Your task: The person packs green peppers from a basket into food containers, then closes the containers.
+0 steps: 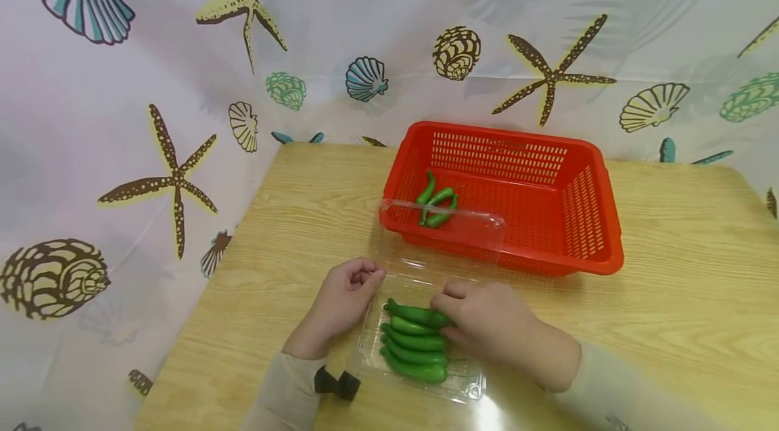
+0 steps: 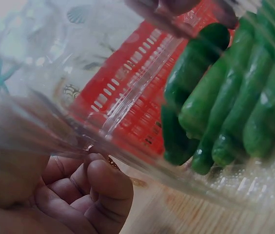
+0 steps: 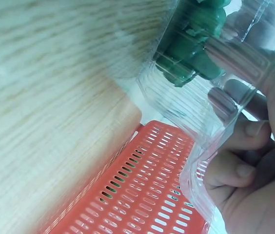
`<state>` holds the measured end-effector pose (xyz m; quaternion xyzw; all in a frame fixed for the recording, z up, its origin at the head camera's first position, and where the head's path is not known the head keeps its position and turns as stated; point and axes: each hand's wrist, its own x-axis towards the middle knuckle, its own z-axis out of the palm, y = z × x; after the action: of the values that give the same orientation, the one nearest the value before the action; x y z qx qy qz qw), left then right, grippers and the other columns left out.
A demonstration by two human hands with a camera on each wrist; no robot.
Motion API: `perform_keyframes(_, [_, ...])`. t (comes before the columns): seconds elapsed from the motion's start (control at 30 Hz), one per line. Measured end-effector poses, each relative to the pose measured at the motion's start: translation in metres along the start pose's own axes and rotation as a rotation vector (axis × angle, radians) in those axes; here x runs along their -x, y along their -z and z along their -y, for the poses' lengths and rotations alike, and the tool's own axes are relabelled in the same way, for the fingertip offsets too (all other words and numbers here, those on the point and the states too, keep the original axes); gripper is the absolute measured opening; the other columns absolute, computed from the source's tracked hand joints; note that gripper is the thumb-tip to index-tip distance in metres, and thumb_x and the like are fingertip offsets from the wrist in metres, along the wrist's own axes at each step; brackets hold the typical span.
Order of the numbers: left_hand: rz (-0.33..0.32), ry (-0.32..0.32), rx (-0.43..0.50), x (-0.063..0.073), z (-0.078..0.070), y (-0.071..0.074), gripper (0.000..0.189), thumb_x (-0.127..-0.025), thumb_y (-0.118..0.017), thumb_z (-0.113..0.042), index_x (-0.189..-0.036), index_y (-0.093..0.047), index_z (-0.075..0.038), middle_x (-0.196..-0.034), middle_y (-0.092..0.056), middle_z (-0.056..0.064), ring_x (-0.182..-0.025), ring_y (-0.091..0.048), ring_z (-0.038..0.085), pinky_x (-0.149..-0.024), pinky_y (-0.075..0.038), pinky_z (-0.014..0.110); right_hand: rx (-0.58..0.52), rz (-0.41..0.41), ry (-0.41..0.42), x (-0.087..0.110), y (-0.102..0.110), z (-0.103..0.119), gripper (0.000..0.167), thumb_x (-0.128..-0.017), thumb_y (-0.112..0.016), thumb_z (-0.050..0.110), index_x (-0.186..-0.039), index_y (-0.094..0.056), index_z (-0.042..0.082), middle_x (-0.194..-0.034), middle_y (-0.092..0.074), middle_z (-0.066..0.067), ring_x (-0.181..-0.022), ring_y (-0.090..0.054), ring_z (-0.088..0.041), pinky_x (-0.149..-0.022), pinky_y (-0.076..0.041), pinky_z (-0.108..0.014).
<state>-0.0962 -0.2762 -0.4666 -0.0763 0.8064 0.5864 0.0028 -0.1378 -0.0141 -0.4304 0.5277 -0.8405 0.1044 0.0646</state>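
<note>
A clear plastic clamshell box [image 1: 371, 350] lies on the table with its lid [image 1: 438, 241] swung up against the red basket's front. Several green peppers [image 1: 416, 355] lie side by side in it. My left hand [image 1: 343, 299] pinches the box's left edge near the hinge; in the left wrist view the thumb [image 2: 110, 180] and curled fingers meet at that rim. My right hand [image 1: 487, 316] reaches over the box's right side and holds the right end of the farthest pepper [image 1: 416, 314]. Its fingers [image 3: 240, 53] show through the clear wall beside the peppers [image 3: 186, 48].
Behind the box stands a red perforated basket [image 1: 587, 208], with several more green peppers [image 1: 439, 197] at its left end. A cloth [image 1: 341, 18] printed with shells and starfish hangs behind and to the left of the wooden table [image 1: 292, 214].
</note>
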Motion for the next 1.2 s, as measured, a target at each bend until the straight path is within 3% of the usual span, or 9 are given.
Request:
perform_keyframes(0.57, [0.012,0.023,0.031,0.002,-0.001,-0.003,0.017,-0.102,-0.067,-0.016,-0.105,-0.07,0.0,-0.077,-0.059,0.003,-0.058,-0.048,0.011,-0.05,-0.042,0.02,0.004,-0.047,0.059,0.004,0.004,0.0,0.026,-0.078,-0.089,0.026,-0.097,-0.072,0.022,-0.088,-0.067,0.01,-0.061,-0.059,-0.004,-0.047,-0.04,-0.018])
perform_keyframes(0.73, [0.018,0.027,0.046,0.001,-0.001,-0.004,0.018,-0.102,-0.067,-0.016,-0.106,-0.07,0.001,-0.079,-0.061,0.006,-0.056,-0.049,0.011,-0.049,-0.042,0.02,0.009,-0.144,0.111,0.002,0.013,0.0,0.025,-0.079,-0.089,0.03,-0.095,-0.071,0.023,-0.084,-0.065,0.012,-0.055,-0.052,-0.001,-0.044,-0.036,-0.015])
perform_keyframes(0.83, [0.022,0.034,0.05,0.002,-0.002,-0.003,0.018,-0.103,-0.067,-0.016,-0.106,-0.07,0.001,-0.079,-0.06,0.006,-0.055,-0.049,0.011,-0.048,-0.042,0.02,0.033,-0.251,0.154,-0.002,0.034,-0.001,0.025,-0.078,-0.089,0.031,-0.094,-0.071,0.022,-0.083,-0.065,0.012,-0.052,-0.049,-0.001,-0.043,-0.036,-0.016])
perform_keyframes(1.03, [0.028,0.044,0.049,0.001,-0.002,-0.002,0.018,-0.103,-0.066,-0.017,-0.107,-0.07,0.0,-0.078,-0.06,0.005,-0.055,-0.049,0.011,-0.048,-0.042,0.02,0.078,-0.423,0.221,-0.023,0.1,-0.013,0.026,-0.079,-0.085,0.026,-0.099,-0.072,0.014,-0.087,-0.07,0.004,-0.053,-0.055,-0.008,-0.043,-0.043,-0.021])
perform_keyframes(1.13, [0.023,0.037,0.049,0.001,-0.002,-0.001,0.018,-0.103,-0.066,-0.017,-0.107,-0.07,0.001,-0.079,-0.061,0.008,-0.055,-0.049,0.011,-0.048,-0.043,0.02,0.055,-0.427,0.193,-0.04,0.127,-0.031,0.023,-0.082,-0.083,0.022,-0.099,-0.072,0.011,-0.089,-0.072,0.001,-0.055,-0.058,-0.01,-0.045,-0.046,-0.024])
perform_keyframes(1.2, [0.019,0.034,0.05,0.001,-0.001,-0.001,0.018,-0.103,-0.066,-0.017,-0.107,-0.07,0.001,-0.08,-0.062,0.008,-0.055,-0.049,0.011,-0.048,-0.043,0.02,0.029,-0.369,0.132,-0.053,0.139,-0.046,0.02,-0.084,-0.081,0.021,-0.099,-0.073,0.011,-0.091,-0.073,0.0,-0.063,-0.062,-0.012,-0.053,-0.051,-0.028])
